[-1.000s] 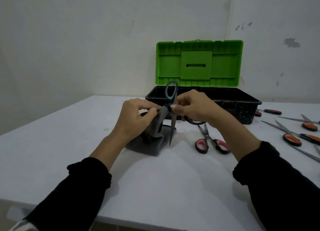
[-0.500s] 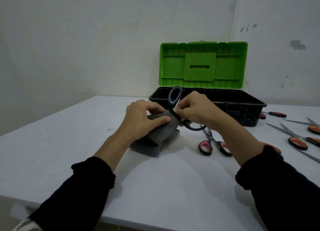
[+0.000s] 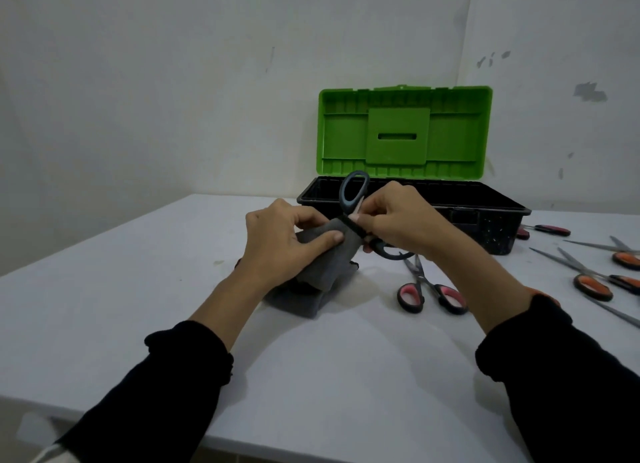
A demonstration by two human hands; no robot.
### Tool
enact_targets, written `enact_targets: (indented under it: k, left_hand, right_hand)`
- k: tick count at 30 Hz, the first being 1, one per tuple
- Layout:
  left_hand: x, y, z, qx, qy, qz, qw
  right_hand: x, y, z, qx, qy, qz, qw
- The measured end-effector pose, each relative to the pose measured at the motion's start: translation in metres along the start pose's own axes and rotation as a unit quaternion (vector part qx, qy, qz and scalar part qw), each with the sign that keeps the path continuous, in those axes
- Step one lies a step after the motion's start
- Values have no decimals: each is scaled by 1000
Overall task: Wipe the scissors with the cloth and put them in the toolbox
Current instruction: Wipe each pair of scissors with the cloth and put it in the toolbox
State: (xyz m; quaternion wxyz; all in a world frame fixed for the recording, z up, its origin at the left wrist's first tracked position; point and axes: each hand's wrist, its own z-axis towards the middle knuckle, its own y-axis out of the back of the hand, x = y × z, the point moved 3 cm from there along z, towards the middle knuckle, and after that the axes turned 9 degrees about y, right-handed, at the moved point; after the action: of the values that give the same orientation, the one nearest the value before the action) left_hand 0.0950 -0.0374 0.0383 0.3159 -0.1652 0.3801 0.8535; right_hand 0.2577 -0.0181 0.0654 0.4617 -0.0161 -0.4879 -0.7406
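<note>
The left hand [image 3: 277,244] grips the grey cloth [image 3: 322,265], fingers [image 3: 330,238] and thumb curled over a fold that wraps the blades of the dark-handled scissors [image 3: 353,199]. The right hand [image 3: 401,220] pinches those scissors at the handle necks, its fingers closed round them; one loop stands above the fingers, the other hangs just below. The blades are hidden inside the cloth, so their condition cannot be judged. The cloth's lower end rests on the bench [image 3: 173,289].

The toolbox [image 3: 485,216] sits just behind the right fingers, its green lid [image 3: 405,133] upright and the tray open.

Wiping appears to be under way; stowing is not yet done.

Risks noted:
- The left fingers press directly over covered edges; a quick pull could cut through thin fabric.
- The blades may part inside the fold and snag it.
- The pink-handled scissors [image 3: 429,289] lie just below the right wrist, and orange-handled pairs [image 3: 595,286] lie further right; a careless sweep could knock them.
</note>
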Motion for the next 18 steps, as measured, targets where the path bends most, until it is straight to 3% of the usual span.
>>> enact_targets:
  k: [3,10,18]
  left_hand:
    - [3,-5,1,24,5,0,1000]
    - [5,-5,6,41,-6,-4,999]
    - [17,1,8,35,32,17,999]
  right_hand:
    - [4,-8,1,-11,26,-55,998]
    - [-4,-2,2,-46,33,47,997]
    - [-23,11,2,-81,24,39,996]
